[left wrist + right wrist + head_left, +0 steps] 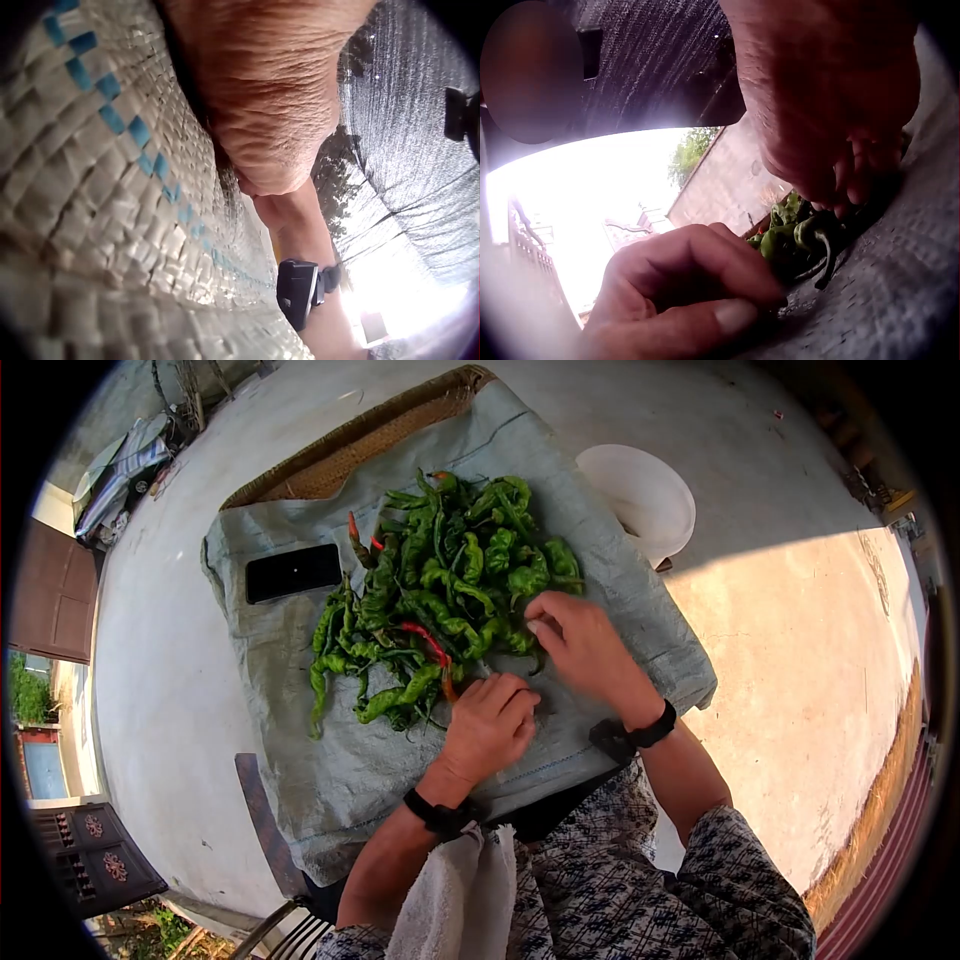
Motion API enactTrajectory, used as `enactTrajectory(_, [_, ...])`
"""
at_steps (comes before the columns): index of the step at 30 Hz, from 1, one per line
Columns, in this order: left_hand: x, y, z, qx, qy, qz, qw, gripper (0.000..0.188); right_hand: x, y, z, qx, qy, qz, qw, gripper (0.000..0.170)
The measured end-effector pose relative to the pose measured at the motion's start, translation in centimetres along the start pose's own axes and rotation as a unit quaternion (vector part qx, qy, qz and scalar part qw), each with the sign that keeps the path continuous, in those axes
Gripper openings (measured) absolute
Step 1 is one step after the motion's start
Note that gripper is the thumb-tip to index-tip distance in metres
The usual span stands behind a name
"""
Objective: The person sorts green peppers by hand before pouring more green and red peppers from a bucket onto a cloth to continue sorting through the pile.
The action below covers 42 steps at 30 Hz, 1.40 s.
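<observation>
A heap of wrinkled green peppers (465,575) lies on a pale woven sheet (280,710), with a few red ones (430,640) among them. At the heap's near edge is my left hand (490,725), fingers curled, knuckles beside an orange-red pepper (448,683). The right wrist view shows that left hand's bent forefinger and thumb (735,316) close together, their tips in shadow. My right hand (590,650) is at the heap's right edge, fingers bent down beside green peppers (780,241). I cannot tell whether either hand pinches anything.
A black phone (293,573) lies on the sheet left of the heap. The sheet covers a woven tray (360,440), whose rim shows at the back. On the concrete floor (800,630) to the right stands a white bucket (650,485). A towel (455,895) hangs by my left forearm.
</observation>
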<state>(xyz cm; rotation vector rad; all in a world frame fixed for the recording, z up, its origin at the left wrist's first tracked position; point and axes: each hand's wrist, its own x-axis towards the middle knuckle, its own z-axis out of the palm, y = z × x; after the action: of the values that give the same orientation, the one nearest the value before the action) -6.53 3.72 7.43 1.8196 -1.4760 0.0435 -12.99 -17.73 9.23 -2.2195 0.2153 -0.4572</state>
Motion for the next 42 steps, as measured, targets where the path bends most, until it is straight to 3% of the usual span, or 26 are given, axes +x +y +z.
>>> enactTrajectory(7, [-0.1,-0.2,0.0,0.000,0.011,0.011,1.000,0.026,0.2,0.6,1.9,0.028,0.013,0.004,1.000,0.016])
enactTrajectory(10, [-0.4,-0.2,0.1,0.010,0.001,0.011,1.000,0.027,0.0,-0.6,1.0,0.037,-0.035,0.042,0.998,0.024])
enactTrajectory(16, [-0.2,0.0,-0.3,0.000,0.020,0.045,0.999,0.026,-0.5,0.6,2.5,-0.041,0.020,-0.036,0.998,0.032])
enactTrajectory(22, [-1.0,0.1,0.0,0.041,-0.025,0.080,0.996,0.029,1.0,-1.1,1.9,-0.062,-0.043,0.036,0.996,0.032])
enactTrajectory(28, [-1.3,0.1,-0.1,0.030,-0.035,0.093,0.995,0.033,3.3,-3.9,-1.4,-0.061,0.039,0.043,0.996,0.033])
enactTrajectory(31, [-1.2,0.0,0.1,0.022,-0.033,0.096,0.995,0.033,4.0,-5.4,-2.3,-0.001,0.084,0.055,0.995,0.033])
enactTrajectory(35, [-1.3,-0.1,0.0,0.029,-0.029,0.091,0.995,0.033,3.9,-5.4,-1.8,0.004,0.094,-0.014,0.995,0.029])
enactTrajectory(39, [-1.5,-0.1,0.0,0.032,-0.053,0.094,0.994,0.033,3.2,-5.6,-0.4,0.086,-0.093,-0.049,0.991,0.025])
enactTrajectory(42, [-1.4,-0.1,-0.1,0.034,-0.057,0.111,0.992,0.034,3.3,-5.0,1.8,0.082,-0.166,-0.154,0.971,0.025])
